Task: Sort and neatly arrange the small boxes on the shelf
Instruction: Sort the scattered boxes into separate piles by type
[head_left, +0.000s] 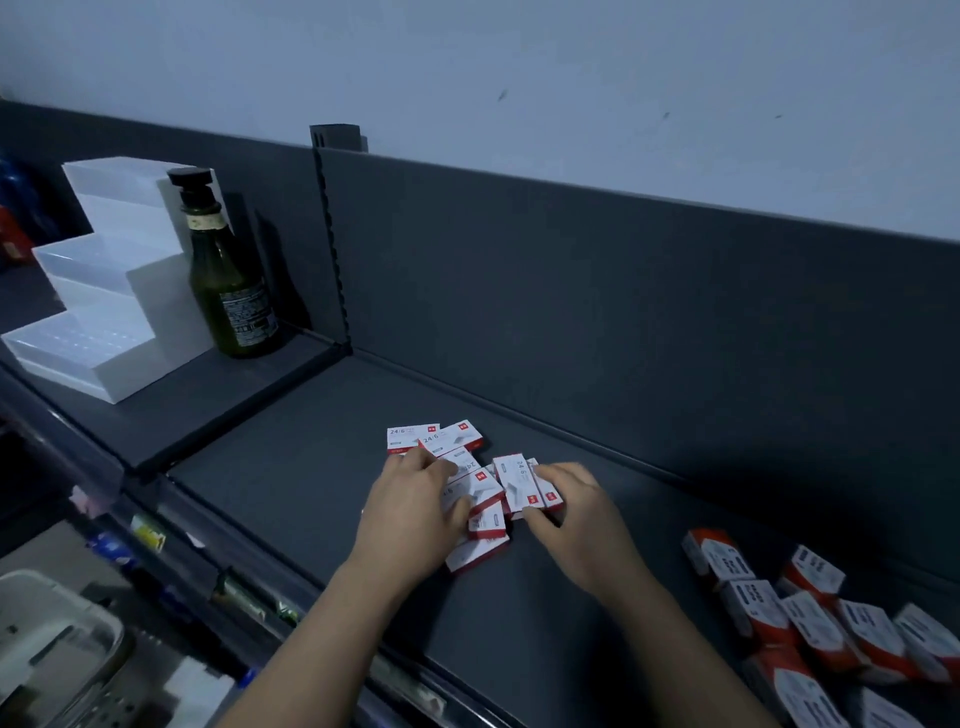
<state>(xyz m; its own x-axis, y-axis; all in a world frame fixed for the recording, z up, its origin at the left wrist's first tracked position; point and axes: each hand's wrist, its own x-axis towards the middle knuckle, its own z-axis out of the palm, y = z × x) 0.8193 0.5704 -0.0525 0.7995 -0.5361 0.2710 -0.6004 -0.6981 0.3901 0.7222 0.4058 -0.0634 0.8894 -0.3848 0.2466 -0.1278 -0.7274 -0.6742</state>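
Note:
Several small white-and-red staple boxes (470, 483) lie in a loose, overlapping heap in the middle of the dark grey shelf (291, 467). My left hand (415, 512) rests on the heap's left side, fingers spread over the boxes. My right hand (576, 512) presses on the right side, thumb and fingers around an upright box (511, 478). Two boxes (434, 437) lie flat just behind the heap, untouched. A second group of similar boxes (810, 618) lies scattered at the shelf's right front.
A dark green pump bottle (228, 280) and a white stepped plastic stand (104, 291) sit on the neighbouring shelf section to the left, past a slotted upright (332, 249). The shelf's back panel (623, 312) rises behind. Lower shelves with goods show at bottom left.

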